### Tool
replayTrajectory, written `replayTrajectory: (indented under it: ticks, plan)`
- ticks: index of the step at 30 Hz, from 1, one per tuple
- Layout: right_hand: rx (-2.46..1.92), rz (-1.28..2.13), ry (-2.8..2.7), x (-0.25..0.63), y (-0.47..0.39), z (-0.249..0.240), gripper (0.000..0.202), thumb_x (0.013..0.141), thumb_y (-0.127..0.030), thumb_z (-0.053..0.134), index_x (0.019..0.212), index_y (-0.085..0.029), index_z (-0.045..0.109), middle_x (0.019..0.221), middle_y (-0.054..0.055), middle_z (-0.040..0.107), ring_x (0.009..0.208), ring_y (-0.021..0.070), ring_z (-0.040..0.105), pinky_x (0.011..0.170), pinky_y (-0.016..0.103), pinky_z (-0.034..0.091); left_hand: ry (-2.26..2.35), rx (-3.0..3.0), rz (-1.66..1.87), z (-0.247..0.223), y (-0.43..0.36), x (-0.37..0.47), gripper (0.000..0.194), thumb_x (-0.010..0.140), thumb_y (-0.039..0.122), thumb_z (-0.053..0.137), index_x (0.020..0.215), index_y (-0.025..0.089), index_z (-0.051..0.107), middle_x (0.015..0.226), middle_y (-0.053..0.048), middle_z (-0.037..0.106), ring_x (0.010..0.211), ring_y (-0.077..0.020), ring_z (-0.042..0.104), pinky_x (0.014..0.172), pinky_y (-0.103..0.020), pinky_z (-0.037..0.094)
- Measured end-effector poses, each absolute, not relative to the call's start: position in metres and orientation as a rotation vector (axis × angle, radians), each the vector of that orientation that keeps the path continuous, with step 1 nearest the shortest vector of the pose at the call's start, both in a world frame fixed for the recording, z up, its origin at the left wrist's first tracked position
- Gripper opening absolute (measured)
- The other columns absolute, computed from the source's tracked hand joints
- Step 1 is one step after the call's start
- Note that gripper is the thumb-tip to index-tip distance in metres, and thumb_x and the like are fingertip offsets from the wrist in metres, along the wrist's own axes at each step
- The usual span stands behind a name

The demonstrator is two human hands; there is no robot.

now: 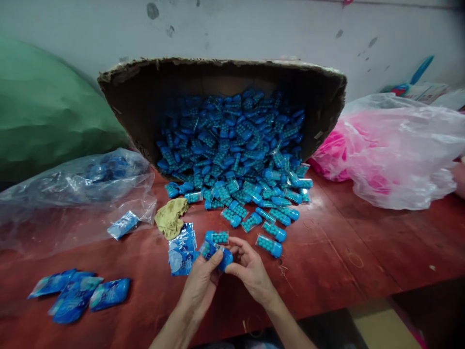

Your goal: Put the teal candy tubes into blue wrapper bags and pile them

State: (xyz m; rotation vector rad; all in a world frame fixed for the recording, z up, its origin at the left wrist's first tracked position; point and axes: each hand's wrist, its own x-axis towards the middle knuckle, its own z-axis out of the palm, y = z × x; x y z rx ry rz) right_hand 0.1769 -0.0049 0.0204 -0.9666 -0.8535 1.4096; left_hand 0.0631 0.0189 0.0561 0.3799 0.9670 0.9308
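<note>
Between my two hands is a small blue-capped bottle [225, 261] with a printed blue wrapper around it. My left hand [203, 276] is closed on its left side, thumb pressed on top. My right hand [250, 271] grips the capped right end between thumb and curled fingers. Just beyond my fingertips lies a clear bottle of turquoise beads [219, 237]. Flat printed blue wrappers [181, 252] lie beside my left hand, with a crumpled yellow-green cloth [171, 218] behind them. Another beaded bottle [269, 245] lies right of my right hand.
A cardboard box [119, 104] on its side spills many beaded bottles [232, 145] onto the red table [327, 252]. Several wrapped packs [78, 293] lie at left, near a clear plastic bag [119, 174]. Green sacking [54, 106] stands behind; a pink-filled bag [395, 150] sits right.
</note>
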Motion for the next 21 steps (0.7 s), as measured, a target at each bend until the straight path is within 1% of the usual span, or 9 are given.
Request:
replayTrajectory:
  ticks: [3,5,7,9,11,13,17,19,21]
  plan:
    - [-1.142,1.182,-1.035,0.176,-0.013,0.014,0.047,0.069,-0.019,0.066,0.113,-0.026,0.052,0.091,0.002,0.060,0.084,0.0171,0.057,0.079,0.031,0.047,0.997,0.367,0.972,0.055,0.018,0.071,0.017,0.066,0.022,0.067,0.081,0.015,0.064,0.075,-0.002,0.068,0.072,-0.0132,0.062,0.069,-0.023,0.048]
    - [-1.230,1.029,-1.144,0.176,-0.017,0.011,0.046,0.070,-0.022,0.066,0.114,-0.025,0.053,0.099,0.004,0.060,0.091,0.0202,0.055,0.085,0.034,0.044,1.022,0.345,0.988,0.054,0.017,0.074,0.015,0.066,0.023,0.067,0.077,0.014,0.064,0.072,-0.002,0.068,0.068,-0.0115,0.062,0.067,-0.021,0.048]
    - [-1.268,0.975,-1.163,0.177,-0.018,0.009,0.046,0.070,-0.022,0.066,0.114,-0.024,0.053,0.099,0.005,0.060,0.091,0.0205,0.055,0.085,0.035,0.044,1.034,0.329,0.970,0.053,0.018,0.074,0.013,0.067,0.024,0.067,0.076,0.015,0.064,0.071,-0.001,0.068,0.066,-0.0106,0.061,0.066,-0.020,0.048]
    - [-1.253,1.069,-1.092,0.181,-0.014,0.007,0.048,0.070,-0.019,0.065,0.115,-0.025,0.051,0.089,0.002,0.059,0.080,0.0173,0.056,0.077,0.031,0.047,1.007,0.330,0.893,0.052,0.019,0.073,0.012,0.068,0.024,0.065,0.077,0.015,0.064,0.071,-0.001,0.068,0.068,-0.0117,0.062,0.068,-0.023,0.048]
    - [-1.221,1.214,-1.004,0.187,-0.008,0.005,0.051,0.068,-0.016,0.064,0.116,-0.025,0.050,0.077,-0.002,0.054,0.070,0.0134,0.053,0.068,0.026,0.047,0.956,0.341,0.802,0.051,0.021,0.070,0.011,0.071,0.023,0.063,0.078,0.015,0.064,0.073,-0.003,0.069,0.072,-0.0141,0.063,0.072,-0.027,0.049]
    - [-1.209,1.306,-0.958,0.194,-0.003,0.005,0.054,0.064,-0.013,0.065,0.115,-0.026,0.050,0.075,-0.004,0.050,0.068,0.0119,0.051,0.065,0.024,0.046,0.927,0.339,0.760,0.049,0.022,0.069,0.011,0.072,0.022,0.061,0.080,0.014,0.065,0.075,-0.004,0.069,0.075,-0.0156,0.063,0.074,-0.029,0.049]
    - [-1.188,1.354,-1.000,0.207,0.002,0.010,0.057,0.061,-0.013,0.066,0.114,-0.029,0.052,0.095,-0.001,0.053,0.086,0.0159,0.052,0.081,0.029,0.043,0.916,0.308,0.734,0.045,0.023,0.077,0.016,0.072,0.020,0.061,0.087,0.015,0.065,0.077,-0.005,0.070,0.077,-0.0169,0.064,0.074,-0.029,0.049]
    - [-1.124,1.405,-1.027,0.211,0.001,0.012,0.049,0.065,-0.017,0.064,0.112,-0.028,0.055,0.104,0.000,0.055,0.095,0.0187,0.051,0.086,0.032,0.040,0.931,0.280,0.737,0.044,0.022,0.085,0.014,0.071,0.020,0.063,0.084,0.014,0.065,0.074,-0.005,0.070,0.076,-0.0167,0.064,0.073,-0.028,0.050]
    - [-1.097,1.432,-1.014,0.213,0.000,0.011,0.041,0.070,-0.022,0.062,0.110,-0.027,0.057,0.101,0.001,0.057,0.092,0.0191,0.052,0.084,0.032,0.041,0.968,0.243,0.760,0.043,0.020,0.093,0.011,0.070,0.020,0.063,0.079,0.014,0.064,0.073,-0.004,0.069,0.073,-0.0155,0.064,0.073,-0.027,0.050]
